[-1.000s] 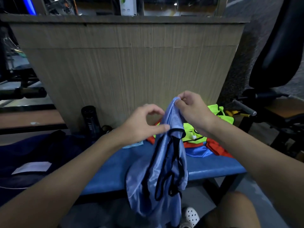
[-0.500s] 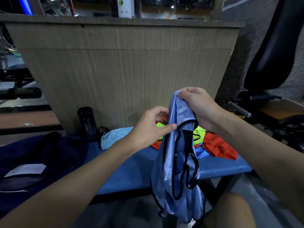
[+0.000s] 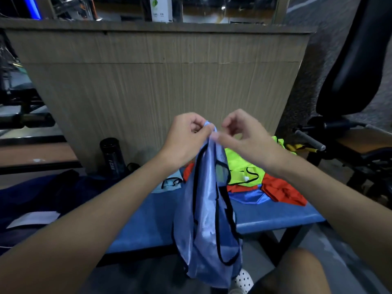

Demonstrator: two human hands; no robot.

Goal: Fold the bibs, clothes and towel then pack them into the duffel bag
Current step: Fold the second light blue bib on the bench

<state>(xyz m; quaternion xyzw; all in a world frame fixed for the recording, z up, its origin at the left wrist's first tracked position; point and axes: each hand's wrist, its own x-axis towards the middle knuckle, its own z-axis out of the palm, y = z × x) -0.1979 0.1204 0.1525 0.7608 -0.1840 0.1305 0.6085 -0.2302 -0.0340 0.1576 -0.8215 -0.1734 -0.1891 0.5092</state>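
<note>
Pinching the top of the light-blue bib (image 3: 209, 209) between the left hand's (image 3: 186, 139) thumb and curled fingers, letting it dangle limp past the front edge of the bench (image 3: 275, 213). Setting the right hand (image 3: 246, 136) thumb against that same top edge, fingers curled, real grip impossible to call. Best now to find the other shoulder, match both straps, then pull it flat before folding.

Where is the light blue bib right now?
Head view, centre: the light blue bib hangs from the left hand, pinched at its top beside the right hand, draping past the blue bench front.
</note>
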